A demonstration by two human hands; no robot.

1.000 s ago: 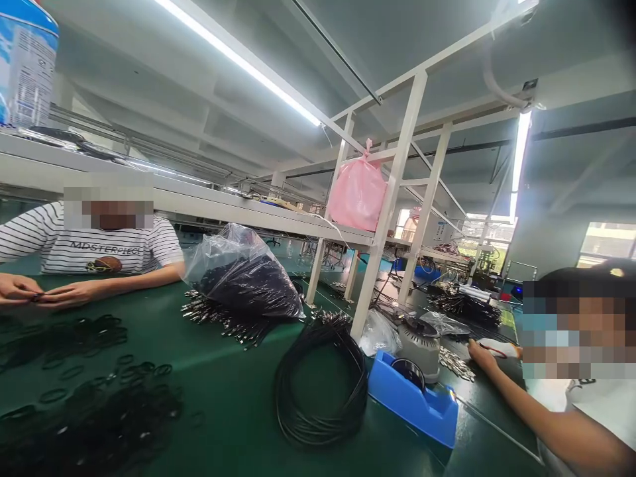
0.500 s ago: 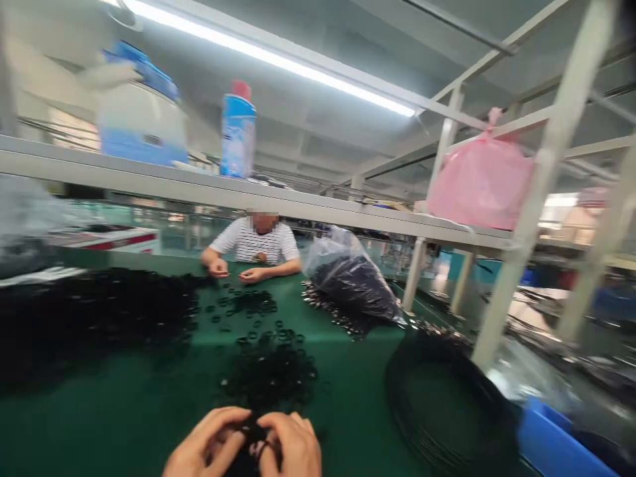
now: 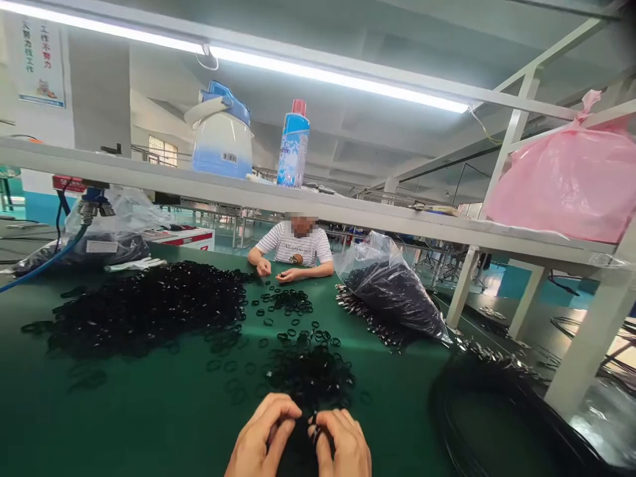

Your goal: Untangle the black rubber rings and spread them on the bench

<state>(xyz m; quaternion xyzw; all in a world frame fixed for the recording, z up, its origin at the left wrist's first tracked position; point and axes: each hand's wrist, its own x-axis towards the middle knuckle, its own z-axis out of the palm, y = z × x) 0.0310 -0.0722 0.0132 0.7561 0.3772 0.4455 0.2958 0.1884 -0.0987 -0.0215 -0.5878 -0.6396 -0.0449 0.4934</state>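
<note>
My left hand (image 3: 261, 438) and my right hand (image 3: 342, 442) sit together at the bottom middle of the green table (image 3: 149, 424). Both have their fingers curled and pinched around small black rubber rings (image 3: 315, 434) held between them. Just beyond my fingers lies a small heap of black rings (image 3: 311, 374). A much larger heap of black rings (image 3: 144, 308) spreads across the table to the left.
A person in a striped shirt (image 3: 295, 250) sits across the table, hands on it. A clear bag of dark parts (image 3: 397, 291) lies right of centre, a black cable coil (image 3: 501, 417) at lower right. A shelf (image 3: 199, 189) overhead carries a jug and bottle. A pink bag (image 3: 571, 182) hangs right.
The view has swung left, away from the tape dispenser and the co-worker at the right. My two hands have come into view at the bottom, pinched on the rings.
</note>
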